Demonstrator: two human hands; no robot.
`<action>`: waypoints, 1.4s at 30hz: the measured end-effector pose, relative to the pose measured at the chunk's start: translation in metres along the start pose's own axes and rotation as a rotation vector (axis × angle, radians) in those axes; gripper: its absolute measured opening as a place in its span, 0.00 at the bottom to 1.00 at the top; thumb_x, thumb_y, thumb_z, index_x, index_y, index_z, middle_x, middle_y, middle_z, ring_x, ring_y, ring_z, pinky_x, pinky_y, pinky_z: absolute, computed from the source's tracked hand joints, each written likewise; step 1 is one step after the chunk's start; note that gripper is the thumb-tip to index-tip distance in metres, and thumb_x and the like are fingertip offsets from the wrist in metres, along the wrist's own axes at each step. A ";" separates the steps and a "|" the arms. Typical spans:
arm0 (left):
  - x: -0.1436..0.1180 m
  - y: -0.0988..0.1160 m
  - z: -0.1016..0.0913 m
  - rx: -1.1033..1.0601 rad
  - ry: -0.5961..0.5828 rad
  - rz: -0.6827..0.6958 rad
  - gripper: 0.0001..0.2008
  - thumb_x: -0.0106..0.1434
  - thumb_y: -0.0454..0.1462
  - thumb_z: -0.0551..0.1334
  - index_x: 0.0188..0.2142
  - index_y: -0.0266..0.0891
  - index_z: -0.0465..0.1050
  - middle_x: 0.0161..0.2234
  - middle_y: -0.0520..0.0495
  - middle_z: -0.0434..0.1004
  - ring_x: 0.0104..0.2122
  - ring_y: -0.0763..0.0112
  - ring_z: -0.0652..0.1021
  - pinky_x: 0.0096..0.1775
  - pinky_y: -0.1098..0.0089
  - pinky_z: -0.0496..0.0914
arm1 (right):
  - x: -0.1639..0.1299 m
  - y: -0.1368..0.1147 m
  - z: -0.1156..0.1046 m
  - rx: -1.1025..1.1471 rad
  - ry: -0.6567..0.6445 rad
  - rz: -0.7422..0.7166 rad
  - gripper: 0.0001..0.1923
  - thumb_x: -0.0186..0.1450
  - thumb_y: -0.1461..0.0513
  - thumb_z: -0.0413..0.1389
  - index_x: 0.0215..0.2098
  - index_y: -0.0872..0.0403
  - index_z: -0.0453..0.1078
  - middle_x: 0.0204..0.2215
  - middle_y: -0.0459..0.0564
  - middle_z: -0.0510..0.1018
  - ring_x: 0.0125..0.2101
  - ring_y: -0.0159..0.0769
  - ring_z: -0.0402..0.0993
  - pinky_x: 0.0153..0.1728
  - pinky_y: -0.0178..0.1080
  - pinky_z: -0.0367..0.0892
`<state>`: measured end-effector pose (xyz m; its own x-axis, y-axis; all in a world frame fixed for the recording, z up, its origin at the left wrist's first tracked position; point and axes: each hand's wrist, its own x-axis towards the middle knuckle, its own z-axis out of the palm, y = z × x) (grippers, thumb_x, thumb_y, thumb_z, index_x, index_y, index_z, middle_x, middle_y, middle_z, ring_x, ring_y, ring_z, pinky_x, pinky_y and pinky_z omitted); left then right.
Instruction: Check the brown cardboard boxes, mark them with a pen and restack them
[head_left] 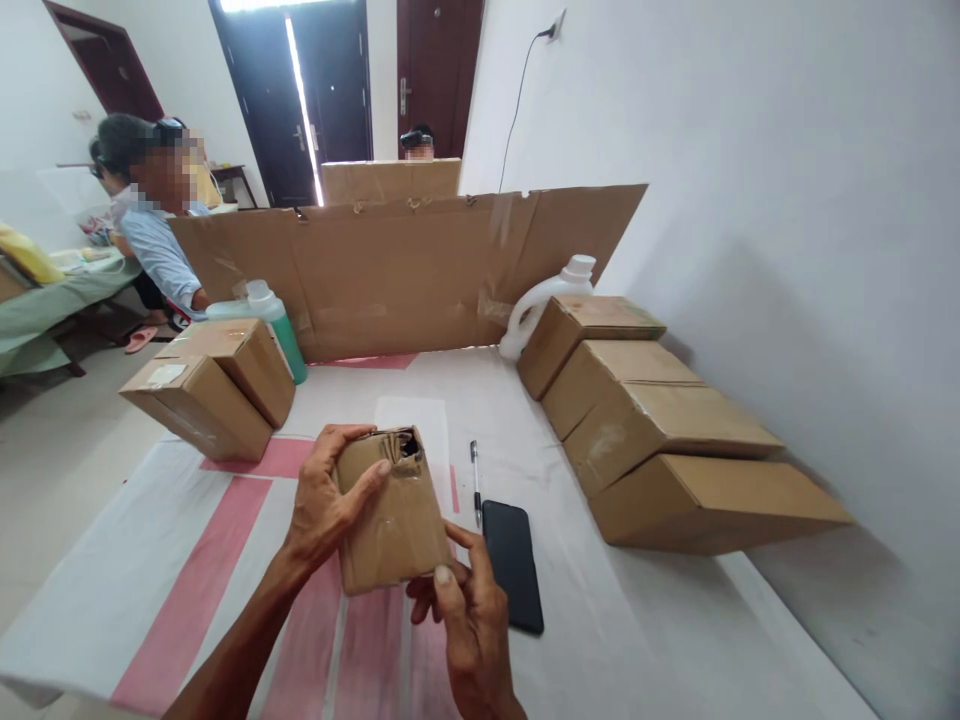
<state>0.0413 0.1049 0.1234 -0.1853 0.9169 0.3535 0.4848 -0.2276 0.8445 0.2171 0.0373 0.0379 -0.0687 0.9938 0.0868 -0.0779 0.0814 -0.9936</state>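
I hold a small brown cardboard parcel wrapped in clear tape above the table, its far corner torn open and dark inside. My left hand grips its left side, thumb across the top face. My right hand supports the near right corner from below, thumb up against the edge. A black phone lies flat on the cloth just right of the parcel, and a pen lies beside it.
The table wears a white cloth with pink stripes. Several cardboard boxes line the right wall; two boxes sit left. A cardboard screen, green bottle and white jug stand behind. Two people sit beyond.
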 end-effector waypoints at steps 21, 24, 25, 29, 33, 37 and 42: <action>-0.026 -0.002 -0.002 0.323 0.157 0.091 0.10 0.61 0.42 0.70 0.41 0.44 0.76 0.39 0.51 0.77 0.39 0.65 0.79 0.43 0.66 0.73 | 0.063 -0.036 -0.006 -0.475 -0.048 -0.145 0.21 0.75 0.50 0.45 0.33 0.51 0.71 0.22 0.43 0.74 0.22 0.32 0.70 0.26 0.33 0.60; -0.019 -0.003 0.002 0.269 0.136 0.075 0.12 0.63 0.42 0.69 0.46 0.46 0.78 0.42 0.51 0.78 0.42 0.65 0.79 0.46 0.66 0.73 | 0.097 -0.011 -0.041 -0.752 -0.028 0.084 0.26 0.77 0.48 0.38 0.37 0.52 0.71 0.25 0.46 0.76 0.27 0.36 0.73 0.31 0.35 0.63; -0.018 -0.004 0.003 0.250 0.126 0.079 0.13 0.64 0.43 0.69 0.47 0.47 0.78 0.43 0.51 0.78 0.44 0.65 0.78 0.47 0.65 0.72 | 0.111 -0.001 -0.052 -0.906 0.010 0.191 0.23 0.76 0.47 0.42 0.38 0.52 0.71 0.27 0.49 0.78 0.31 0.39 0.75 0.34 0.37 0.64; -0.012 -0.004 0.008 0.206 0.104 0.099 0.10 0.66 0.43 0.67 0.46 0.47 0.80 0.43 0.50 0.78 0.45 0.63 0.78 0.50 0.63 0.72 | 0.152 0.034 -0.074 -1.068 0.033 0.351 0.09 0.66 0.57 0.61 0.32 0.56 0.72 0.38 0.63 0.81 0.41 0.51 0.78 0.38 0.41 0.63; -0.008 -0.004 0.011 0.209 0.082 0.091 0.08 0.68 0.42 0.65 0.45 0.47 0.80 0.43 0.49 0.78 0.46 0.62 0.77 0.50 0.62 0.71 | 0.170 0.053 -0.077 -0.964 0.004 0.376 0.13 0.57 0.65 0.63 0.20 0.52 0.66 0.23 0.52 0.77 0.33 0.46 0.77 0.32 0.38 0.61; -0.008 -0.004 0.012 0.199 0.071 0.082 0.08 0.69 0.41 0.64 0.45 0.47 0.80 0.43 0.48 0.78 0.46 0.62 0.77 0.50 0.61 0.71 | 0.172 0.045 -0.079 -0.709 0.081 0.294 0.13 0.63 0.58 0.57 0.22 0.50 0.62 0.18 0.44 0.69 0.25 0.37 0.72 0.26 0.35 0.60; -0.010 -0.002 0.012 0.182 0.061 0.084 0.08 0.70 0.40 0.63 0.45 0.46 0.80 0.43 0.47 0.77 0.46 0.62 0.77 0.50 0.61 0.71 | 0.143 -0.015 -0.068 -0.065 0.279 0.059 0.14 0.69 0.47 0.48 0.36 0.48 0.59 0.27 0.41 0.73 0.23 0.31 0.73 0.18 0.31 0.62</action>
<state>0.0528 0.0998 0.1136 -0.1866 0.8745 0.4476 0.6462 -0.2339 0.7264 0.2765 0.1831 0.0598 0.2058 0.9785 0.0147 -0.0177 0.0187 -0.9997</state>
